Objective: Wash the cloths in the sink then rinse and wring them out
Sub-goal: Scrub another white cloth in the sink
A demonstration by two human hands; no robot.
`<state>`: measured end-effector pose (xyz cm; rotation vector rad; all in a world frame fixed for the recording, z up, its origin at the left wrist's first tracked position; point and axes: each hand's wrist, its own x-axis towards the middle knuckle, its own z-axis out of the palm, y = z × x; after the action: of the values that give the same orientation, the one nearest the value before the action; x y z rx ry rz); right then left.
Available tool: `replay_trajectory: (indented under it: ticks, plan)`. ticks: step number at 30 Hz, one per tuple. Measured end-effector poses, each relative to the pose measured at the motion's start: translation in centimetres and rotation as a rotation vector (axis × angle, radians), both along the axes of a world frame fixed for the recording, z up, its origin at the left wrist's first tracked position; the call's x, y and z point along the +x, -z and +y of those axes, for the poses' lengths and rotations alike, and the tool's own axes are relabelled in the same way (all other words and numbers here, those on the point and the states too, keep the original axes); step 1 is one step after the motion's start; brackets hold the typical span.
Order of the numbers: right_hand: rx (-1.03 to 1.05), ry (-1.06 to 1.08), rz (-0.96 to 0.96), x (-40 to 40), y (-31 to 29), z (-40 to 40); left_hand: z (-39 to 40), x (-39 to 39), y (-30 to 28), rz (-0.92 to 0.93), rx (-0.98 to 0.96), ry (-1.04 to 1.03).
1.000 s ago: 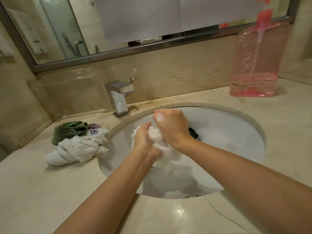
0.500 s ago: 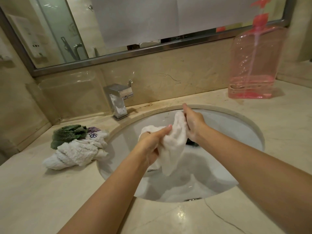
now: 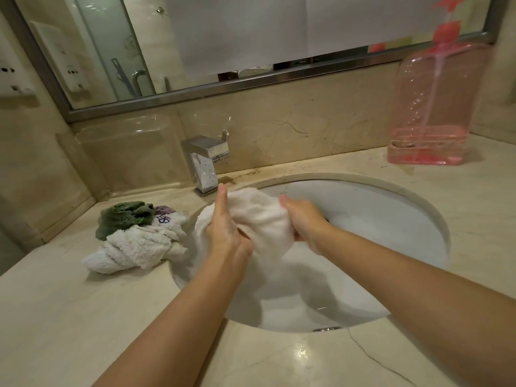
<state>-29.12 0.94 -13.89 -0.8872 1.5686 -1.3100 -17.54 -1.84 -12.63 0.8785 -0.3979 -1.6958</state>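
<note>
I have just the one view, from the head camera, looking forward and down. It sits close over the sink, facing the mirror.

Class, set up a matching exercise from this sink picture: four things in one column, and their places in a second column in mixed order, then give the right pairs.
Things
1. white cloth
2. green cloth
3. pink soap bottle
4. tap

Places
A. on the counter, far right, by the wall
B. behind the basin rim, toward the left
C. held between both hands over the sink
D. in the pile on the counter left of the sink

Pairs: 1-C, 2-D, 3-A, 4-B
</note>
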Motion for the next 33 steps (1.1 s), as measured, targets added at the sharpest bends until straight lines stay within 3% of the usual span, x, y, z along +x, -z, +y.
replay_trajectory:
  ticks: [4, 9, 12, 15, 16, 19, 20, 23, 24, 28, 31, 33]
  plan:
    - [-0.375, 0.358, 0.306, 0.0, -0.9, 0.3, 0.7, -0.7, 0.1, -0.314, -0.069, -0.125]
    - [-0.789, 0.284, 0.522, 2.4, -1.4, 1.6, 1.4, -1.0, 0.1, -0.468, -0.238, -0.098]
    - [-0.702, 0.303, 0.695, 2.6, -0.7, 1.2, 2.5, -1.8, -0.2, -0.417, -0.265, 0.005]
    - [-0.334, 0.31, 0.552, 1.0, -1.0, 1.2, 3.3, -2.7, 0.0, -0.415, -0.246, 0.085]
    - [-0.385, 0.302, 0.576, 1.4, -1.1, 1.6, 3.2, -2.7, 0.1, -0.377, -0.231, 0.113]
    - [-0.8, 0.269, 0.877, 4.3, -0.2, 2.2, 2.9, -1.5, 0.3, -0.204, -0.149, 0.094]
    - [-0.815, 0.21, 0.974, 4.5, 0.1, 1.8, 2.6, -1.3, 0.2, -0.222, -0.118, 0.074]
    - [-0.487, 0.18, 0.99, 2.6, 0.0, -0.7, 2.5, -1.2, -0.2, -0.269, -0.028, 0.092]
    - [-0.55, 0.234, 1.049, 2.7, 0.1, -0.8, 2.4, -1.1, -0.2, -0.269, -0.019, 0.102]
    - [-0.698, -0.059, 1.179, 5.7, 0.9, 0.0, 2.0, -0.4, 0.0, -0.229, -0.072, 0.027]
    - [-0.61, 0.181, 0.983, 4.1, -0.1, -0.7, 2.9, -0.6, -0.7, -0.303, 0.019, 0.069]
    - [-0.791, 0.239, 1.021, 4.6, -0.2, 0.3, 3.6, -0.5, -1.1, -0.379, -0.054, 0.111]
